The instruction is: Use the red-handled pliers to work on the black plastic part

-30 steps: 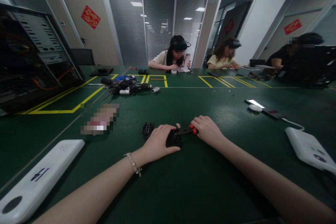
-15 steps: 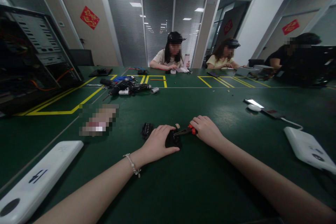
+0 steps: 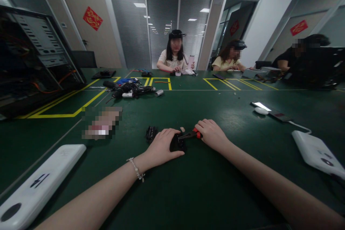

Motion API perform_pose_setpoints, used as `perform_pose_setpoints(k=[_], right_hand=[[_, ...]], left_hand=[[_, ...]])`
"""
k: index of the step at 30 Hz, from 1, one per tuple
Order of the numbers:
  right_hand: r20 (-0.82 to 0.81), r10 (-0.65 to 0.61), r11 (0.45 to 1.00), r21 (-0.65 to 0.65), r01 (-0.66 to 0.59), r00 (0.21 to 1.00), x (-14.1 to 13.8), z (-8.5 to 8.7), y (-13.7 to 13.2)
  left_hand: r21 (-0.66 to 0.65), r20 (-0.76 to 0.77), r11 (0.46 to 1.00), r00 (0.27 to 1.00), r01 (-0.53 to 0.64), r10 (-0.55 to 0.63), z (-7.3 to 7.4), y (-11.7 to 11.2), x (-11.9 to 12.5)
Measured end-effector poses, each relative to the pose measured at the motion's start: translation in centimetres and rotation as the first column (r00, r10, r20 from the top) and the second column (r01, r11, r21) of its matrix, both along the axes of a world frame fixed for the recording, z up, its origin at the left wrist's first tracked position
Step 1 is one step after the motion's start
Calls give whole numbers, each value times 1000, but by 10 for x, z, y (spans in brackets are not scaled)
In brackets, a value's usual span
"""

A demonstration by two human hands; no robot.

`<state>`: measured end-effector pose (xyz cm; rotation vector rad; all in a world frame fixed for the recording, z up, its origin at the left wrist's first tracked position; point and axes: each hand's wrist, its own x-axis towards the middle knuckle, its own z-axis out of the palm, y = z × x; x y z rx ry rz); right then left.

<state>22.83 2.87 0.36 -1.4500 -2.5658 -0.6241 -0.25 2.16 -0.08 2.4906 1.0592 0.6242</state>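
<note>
Low on the green table, my left hand (image 3: pixel 161 146) curves around a small black part (image 3: pixel 178 145) whose exact kind I cannot make out, thumb on its near side and fingers on its far side. My right hand (image 3: pixel 212 132) is closed around the red handles of a pair of pliers (image 3: pixel 190 135). The dark jaws of the pliers reach left and meet the top of the black part. Just beyond the jaws lies a tiny pale scrap (image 3: pixel 182 129). A second black piece (image 3: pixel 151 134) rests left of my left hand's knuckles.
A long white device (image 3: pixel 45 183) lies at left, a white power bank (image 3: pixel 318 151) with a cable at right. Further off are a tangle of black tools and cables (image 3: pixel 129 89), an open computer case (image 3: pixel 40 50) and a phone (image 3: pixel 261 106). Several people sit across the table.
My hands, the pliers and the black part look unchanged. Across the table, the person in the middle has raised their head and shifted slightly.
</note>
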Motion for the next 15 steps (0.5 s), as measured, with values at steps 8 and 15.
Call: perform_pose_setpoints(k=[8,15], right_hand=[[19,-11,1000,4,10,1000,2,3,-1],[11,-8,1000,19,8,1000,0,-1,0]], left_hand=[[-23,-8,1000,1000,-1,0,2,-1,0],[-10,-2,1000,1000,-3,3,2,-1,1]])
